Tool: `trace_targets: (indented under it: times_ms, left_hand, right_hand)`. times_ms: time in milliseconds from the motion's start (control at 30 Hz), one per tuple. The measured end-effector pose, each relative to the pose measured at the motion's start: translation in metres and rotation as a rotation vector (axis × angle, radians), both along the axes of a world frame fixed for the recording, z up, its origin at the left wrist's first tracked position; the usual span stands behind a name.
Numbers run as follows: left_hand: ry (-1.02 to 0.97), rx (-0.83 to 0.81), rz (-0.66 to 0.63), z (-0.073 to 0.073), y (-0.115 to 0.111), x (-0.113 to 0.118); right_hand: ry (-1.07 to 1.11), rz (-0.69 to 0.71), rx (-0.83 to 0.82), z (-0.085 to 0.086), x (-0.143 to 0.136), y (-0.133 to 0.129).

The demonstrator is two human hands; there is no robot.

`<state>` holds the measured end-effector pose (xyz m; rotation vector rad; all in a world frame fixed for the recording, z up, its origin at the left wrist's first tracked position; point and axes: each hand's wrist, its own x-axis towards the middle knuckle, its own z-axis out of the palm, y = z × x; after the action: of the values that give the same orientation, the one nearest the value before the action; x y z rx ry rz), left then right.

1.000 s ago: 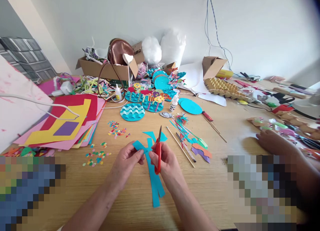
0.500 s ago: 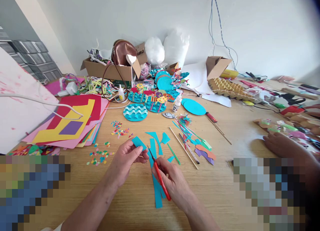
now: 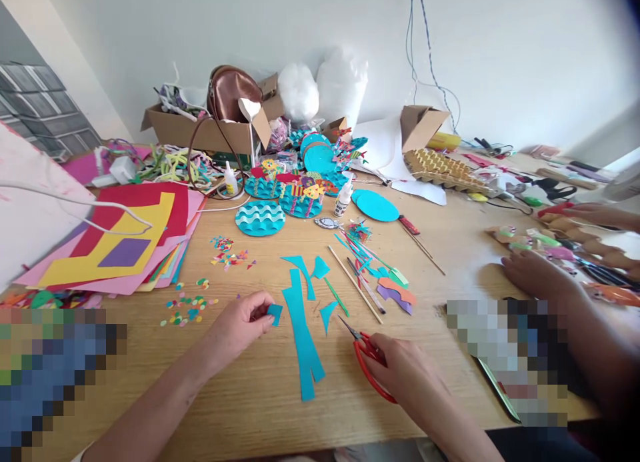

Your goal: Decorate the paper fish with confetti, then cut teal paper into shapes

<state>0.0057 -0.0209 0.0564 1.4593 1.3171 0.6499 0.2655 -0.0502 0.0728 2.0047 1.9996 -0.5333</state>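
Note:
Between the thumb and fingers of my left hand (image 3: 250,319) is a small piece of blue paper (image 3: 274,314), partly hidden by the fingers. My right hand (image 3: 403,365) grips red-handled scissors (image 3: 370,367), whose tips point up and left, apart from any paper. A long blue paper strip (image 3: 303,345) with a slit at its near end lies on the table between my hands. Beyond it are a curved blue offcut (image 3: 303,275), a small blue scrap (image 3: 321,269) and a pointed blue scrap (image 3: 327,315).
Coloured paper sheets (image 3: 120,245) are stacked at the left, near scattered paper dots (image 3: 193,309). Wooden sticks (image 3: 355,285) lie past the scissors. Blue discs (image 3: 377,206) and a glue bottle (image 3: 344,199) stand farther back. Another person's hand (image 3: 535,272) rests at the right.
My right hand has moved right with the scissors, away from the blue paper. My left hand has drawn slightly left and down, still pinching its piece. The view has shifted a little.

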Motion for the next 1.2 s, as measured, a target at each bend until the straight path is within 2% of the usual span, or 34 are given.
trace_targets:
  times_ms: [200,333,433,600,733,867,967,1067,1200]
  left_hand:
    - [0.270,0.140,-0.171,-0.007,0.003,0.006]
    - [0.270,0.134,-0.187,-0.017,0.005,0.007]
    - [0.233,0.101,-0.169,-0.019,0.004,0.006]
    - [0.220,0.119,-0.188,-0.018,0.003,0.011]
    - [0.229,0.128,-0.196,-0.022,0.006,0.024]
    - [0.312,0.183,-0.204,-0.025,0.006,0.032]
    - [0.433,0.263,-0.251,-0.024,0.003,0.034]
    - [0.503,0.308,-0.269,-0.021,0.001,0.032]
    - [0.449,0.323,-0.184,-0.016,0.002,0.029]
  right_hand:
    - [-0.107,-0.060,-0.029,-0.003,0.022,-0.009]
    - [-0.121,-0.055,-0.027,-0.009,0.032,-0.010]
    - [-0.108,-0.038,-0.010,-0.005,0.035,-0.010]
    - [0.015,-0.059,0.073,0.006,0.025,-0.008]
    - [0.192,0.012,0.118,0.004,0.002,0.000]
    - [0.267,0.112,0.169,0.008,-0.022,0.020]
    - [0.214,0.198,0.188,0.020,-0.031,0.045]
    - [0.140,0.213,0.174,0.029,-0.033,0.072]
    - [0.139,0.262,0.165,0.024,-0.043,0.103]
